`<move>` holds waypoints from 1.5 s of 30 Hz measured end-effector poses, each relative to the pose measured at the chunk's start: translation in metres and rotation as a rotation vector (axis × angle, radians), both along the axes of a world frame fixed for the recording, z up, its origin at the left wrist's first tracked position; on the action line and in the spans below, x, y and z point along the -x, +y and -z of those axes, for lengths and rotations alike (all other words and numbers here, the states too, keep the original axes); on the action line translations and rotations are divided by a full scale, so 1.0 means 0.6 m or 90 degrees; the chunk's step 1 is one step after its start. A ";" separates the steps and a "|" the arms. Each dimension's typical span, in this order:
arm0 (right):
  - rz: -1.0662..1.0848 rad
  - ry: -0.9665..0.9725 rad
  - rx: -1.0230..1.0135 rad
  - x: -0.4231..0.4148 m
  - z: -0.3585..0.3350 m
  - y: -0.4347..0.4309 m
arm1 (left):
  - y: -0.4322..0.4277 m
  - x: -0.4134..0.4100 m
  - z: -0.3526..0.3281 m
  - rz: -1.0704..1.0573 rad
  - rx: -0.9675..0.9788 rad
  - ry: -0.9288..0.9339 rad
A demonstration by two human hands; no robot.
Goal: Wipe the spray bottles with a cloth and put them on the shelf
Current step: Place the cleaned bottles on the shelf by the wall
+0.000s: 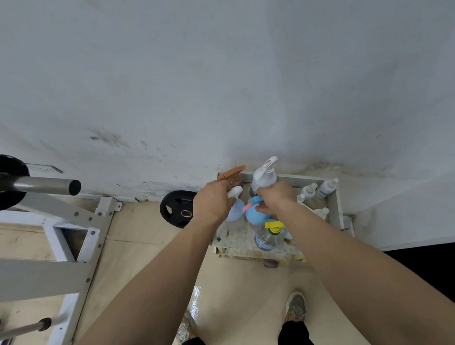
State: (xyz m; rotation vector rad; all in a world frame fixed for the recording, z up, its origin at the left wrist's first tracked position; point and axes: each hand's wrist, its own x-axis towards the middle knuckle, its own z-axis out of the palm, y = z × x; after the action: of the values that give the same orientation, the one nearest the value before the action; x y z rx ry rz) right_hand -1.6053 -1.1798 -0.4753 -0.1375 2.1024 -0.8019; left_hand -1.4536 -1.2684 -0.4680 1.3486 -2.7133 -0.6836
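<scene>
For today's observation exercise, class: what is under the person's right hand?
Under the right hand sits a round blue spray bottle with a pink trigger. The hand covers part of its top, so whether it grips the bottle cannot be seen.

on the shelf [339, 204], at its far left corner, you will find a spray bottle [233, 172] with a brown-orange head. beside it the pump bottle [263, 176] is white. at the centre, identify the lilac bottle [236, 212] by its white trigger and the blue bottle [253, 218] by its pink trigger. near the front edge the clear bottle [267, 240] has a yellow head. the shelf frame is white, its board speckled beige.
</scene>
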 end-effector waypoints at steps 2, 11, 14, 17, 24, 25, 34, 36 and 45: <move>0.022 -0.008 0.005 -0.007 -0.007 -0.007 | -0.003 -0.003 0.001 0.010 -0.014 -0.001; -0.126 0.082 -0.054 -0.002 -0.031 0.003 | -0.005 -0.006 0.003 0.017 -0.007 0.010; -0.148 0.109 -0.060 -0.009 -0.030 0.004 | -0.004 -0.005 0.000 0.016 -0.002 0.000; -0.207 0.137 -0.080 -0.015 -0.033 0.005 | -0.007 -0.005 -0.003 0.018 -0.003 -0.017; -0.180 0.152 -0.044 -0.012 -0.056 0.011 | -0.005 -0.012 -0.019 0.022 -0.037 -0.026; -0.183 0.165 -0.036 -0.008 -0.066 0.014 | -0.004 -0.015 -0.026 0.021 -0.040 -0.018; -0.286 0.336 -0.019 0.074 -0.119 0.001 | -0.037 0.006 -0.067 -0.029 0.071 0.046; -0.348 0.324 -0.014 0.079 -0.115 -0.010 | -0.047 0.020 -0.059 -0.022 0.065 0.027; -0.291 0.250 0.093 0.081 -0.078 -0.031 | -0.064 0.036 -0.034 -0.001 -0.009 -0.053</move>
State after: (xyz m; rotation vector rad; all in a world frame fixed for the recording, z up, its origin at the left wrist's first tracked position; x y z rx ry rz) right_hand -1.6537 -1.1987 -0.4286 -0.8826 2.2390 -0.6842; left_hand -1.4750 -1.3068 -0.4473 1.4129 -2.7765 -0.6619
